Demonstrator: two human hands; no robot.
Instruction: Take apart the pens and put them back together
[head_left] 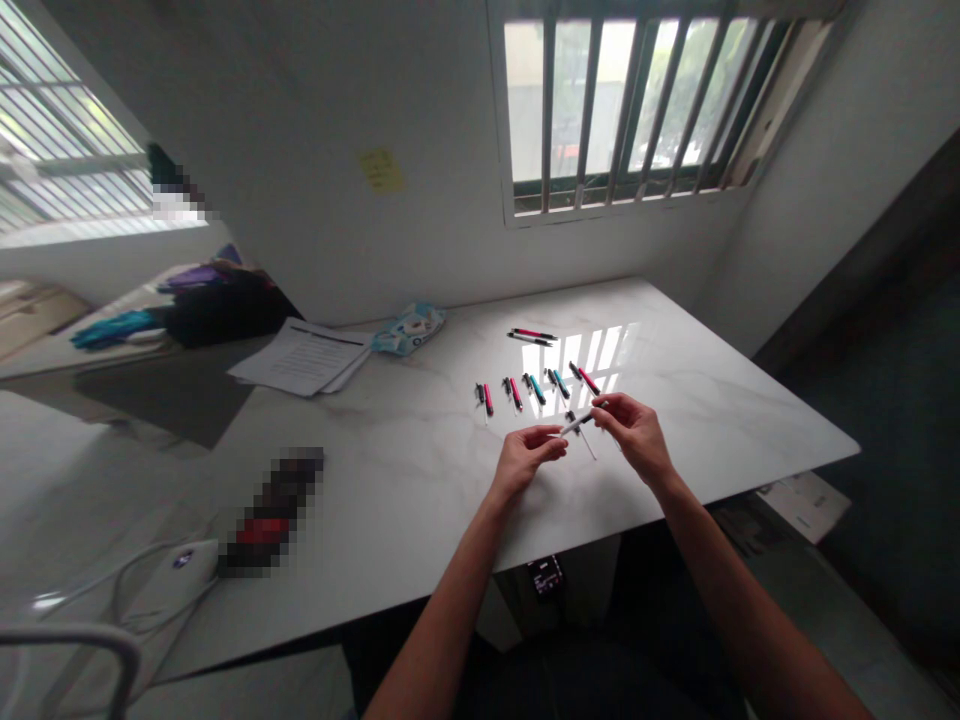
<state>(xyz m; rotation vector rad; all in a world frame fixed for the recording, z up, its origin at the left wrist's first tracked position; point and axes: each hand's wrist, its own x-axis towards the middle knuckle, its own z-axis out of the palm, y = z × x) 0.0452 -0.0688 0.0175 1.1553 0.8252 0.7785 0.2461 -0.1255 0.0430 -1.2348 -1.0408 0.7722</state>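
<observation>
Glossy marble table point(420, 500); both hands pinch slim white pen point(579, 423).

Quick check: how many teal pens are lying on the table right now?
2. Both lie in the row beyond the left hand and right hand: one teal pen mid-row, the other just right of it. Hands may hide more.

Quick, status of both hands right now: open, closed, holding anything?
Left hand: closed, fingertips pinching one end of the pale pen.
Right hand: closed on the other end of the same pen.
</observation>
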